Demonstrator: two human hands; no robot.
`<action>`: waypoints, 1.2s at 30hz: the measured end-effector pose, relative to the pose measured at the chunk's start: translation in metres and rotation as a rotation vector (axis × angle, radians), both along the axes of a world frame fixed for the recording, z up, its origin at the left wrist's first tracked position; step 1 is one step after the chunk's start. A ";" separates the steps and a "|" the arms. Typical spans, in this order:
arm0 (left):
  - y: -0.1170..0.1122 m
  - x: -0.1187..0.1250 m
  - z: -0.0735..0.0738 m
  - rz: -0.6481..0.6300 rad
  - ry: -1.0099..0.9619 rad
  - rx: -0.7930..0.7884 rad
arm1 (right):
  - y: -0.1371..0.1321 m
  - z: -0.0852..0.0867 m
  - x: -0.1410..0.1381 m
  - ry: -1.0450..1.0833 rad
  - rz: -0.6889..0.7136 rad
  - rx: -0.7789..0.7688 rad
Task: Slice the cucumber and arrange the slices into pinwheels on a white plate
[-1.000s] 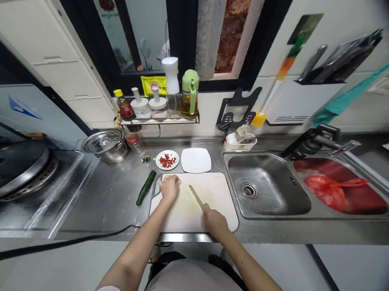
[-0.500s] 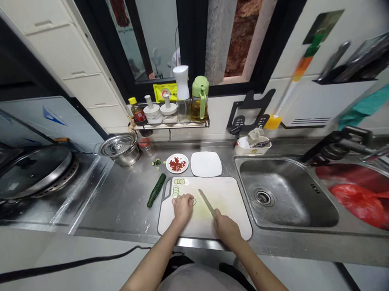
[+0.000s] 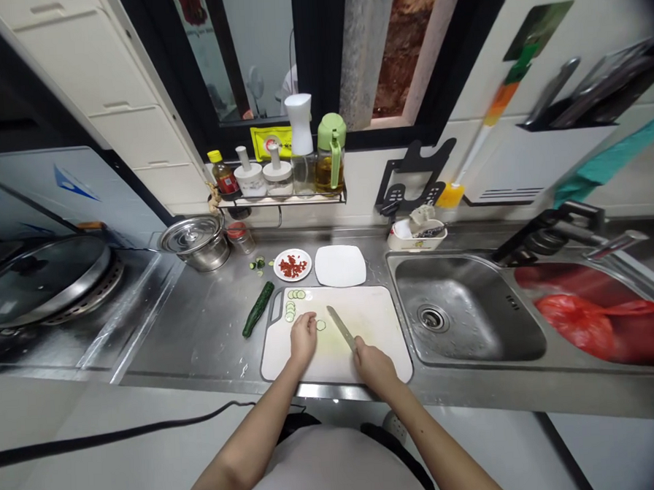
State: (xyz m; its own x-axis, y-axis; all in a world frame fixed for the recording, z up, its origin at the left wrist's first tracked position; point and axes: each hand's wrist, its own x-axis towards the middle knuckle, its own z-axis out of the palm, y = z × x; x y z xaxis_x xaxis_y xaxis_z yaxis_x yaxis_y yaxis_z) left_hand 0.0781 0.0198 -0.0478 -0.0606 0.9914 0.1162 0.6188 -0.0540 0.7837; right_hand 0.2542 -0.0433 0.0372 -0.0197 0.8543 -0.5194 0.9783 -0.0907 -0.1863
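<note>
My right hand [image 3: 374, 364] is wrapped round the handle of a kitchen knife [image 3: 341, 327], whose blade slants up and left over the white cutting board [image 3: 377, 308]. My left hand [image 3: 303, 337] is over the board's left half, fingers loosely bent and no object visible in them. Just right of its fingertips lies a single cucumber slice [image 3: 321, 324]. More cucumber slices [image 3: 291, 306] are lined up at the board's upper left. A whole dark green cucumber [image 3: 259, 309] rests on the steel counter, left of the board.
Behind the board stand a plate of chopped red pieces [image 3: 292, 265] and a white square plate [image 3: 340, 265]. Cucumber scraps [image 3: 258, 263] lie near a lidded steel pot [image 3: 195, 242]. A sink [image 3: 473, 310] is at right, a red plastic bag [image 3: 577, 325] beyond. Condiments fill a wall shelf [image 3: 281, 200].
My left hand has drawn slightly away from the single slice, which now shows whole on the board. The knife stays in my right hand. The camera view has shifted a little.
</note>
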 end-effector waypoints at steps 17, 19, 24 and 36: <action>0.010 -0.007 -0.005 0.044 -0.002 -0.093 | -0.025 0.018 0.000 -0.049 0.142 0.005; 0.011 -0.007 -0.005 0.044 -0.002 -0.096 | -0.024 0.018 -0.001 -0.047 0.141 0.006; 0.013 -0.007 -0.008 0.045 0.030 -0.102 | -0.021 0.015 -0.003 -0.046 0.152 -0.009; 0.015 -0.008 -0.008 0.015 0.057 -0.127 | -0.021 0.010 -0.006 -0.037 0.151 -0.021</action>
State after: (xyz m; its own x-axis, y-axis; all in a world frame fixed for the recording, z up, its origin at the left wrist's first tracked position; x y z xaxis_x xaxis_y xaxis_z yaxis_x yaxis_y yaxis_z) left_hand 0.0702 0.0346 -0.0558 -0.0724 0.9973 -0.0070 0.6625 0.0534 0.7471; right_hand 0.2480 -0.0640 0.0470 -0.1276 0.8317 -0.5403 0.9873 0.0546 -0.1491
